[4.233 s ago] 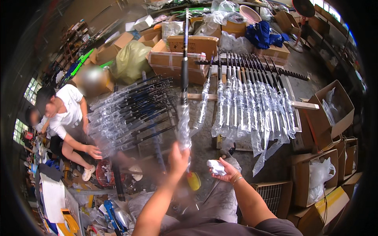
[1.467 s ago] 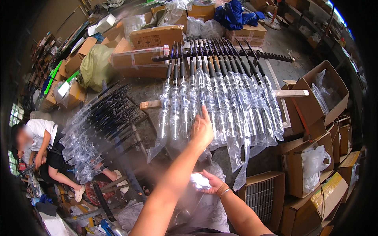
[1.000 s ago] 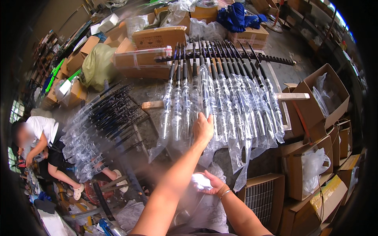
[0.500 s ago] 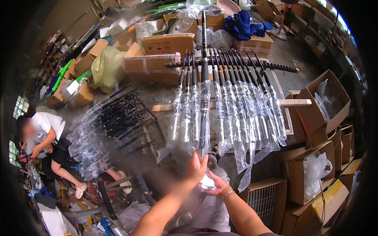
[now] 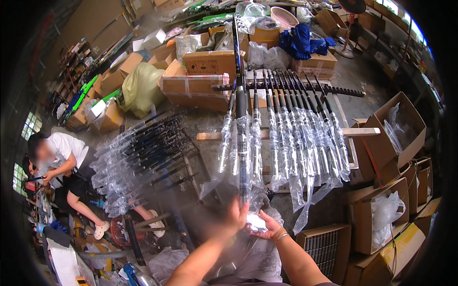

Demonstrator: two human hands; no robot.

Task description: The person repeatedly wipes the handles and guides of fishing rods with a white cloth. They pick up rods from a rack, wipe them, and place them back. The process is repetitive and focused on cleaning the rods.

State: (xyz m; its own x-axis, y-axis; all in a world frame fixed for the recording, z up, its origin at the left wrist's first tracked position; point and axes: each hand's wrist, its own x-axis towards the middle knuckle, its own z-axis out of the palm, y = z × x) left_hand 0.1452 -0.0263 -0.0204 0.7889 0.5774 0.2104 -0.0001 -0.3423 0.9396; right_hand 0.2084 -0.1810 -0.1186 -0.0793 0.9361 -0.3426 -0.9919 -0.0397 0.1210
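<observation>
My left hand (image 5: pixel 236 214) is wrapped round the lower end of a fishing rod (image 5: pixel 242 131), which stretches straight away from me. A clear plastic sleeve covers the rod's lower part; its dark upper part is bare. Just right of it, my right hand (image 5: pixel 269 226) grips a crumpled white wad (image 5: pixel 256 222), perhaps cloth or plastic; its kind is unclear. Beneath and beside the held rod, a row of similar sleeved fishing rods (image 5: pixel 298 138) leans on a dark notched rack bar (image 5: pixel 347 90). A wooden crossbar (image 5: pixel 363 131) runs under them.
At left, another pile of sleeved rods (image 5: pixel 138 152) lies on a stand, with a seated person (image 5: pixel 64 162) beyond it. Open cartons (image 5: pixel 377 209) stand at right, one holding dark rods (image 5: pixel 322 250). Cardboard boxes (image 5: pixel 195 93) and a yellowish sack (image 5: pixel 141 90) lie farther back.
The held rod has shifted left across the row, now overlapping the rods left of the gap. Both hands keep their hold. The whole view has shifted slightly.
</observation>
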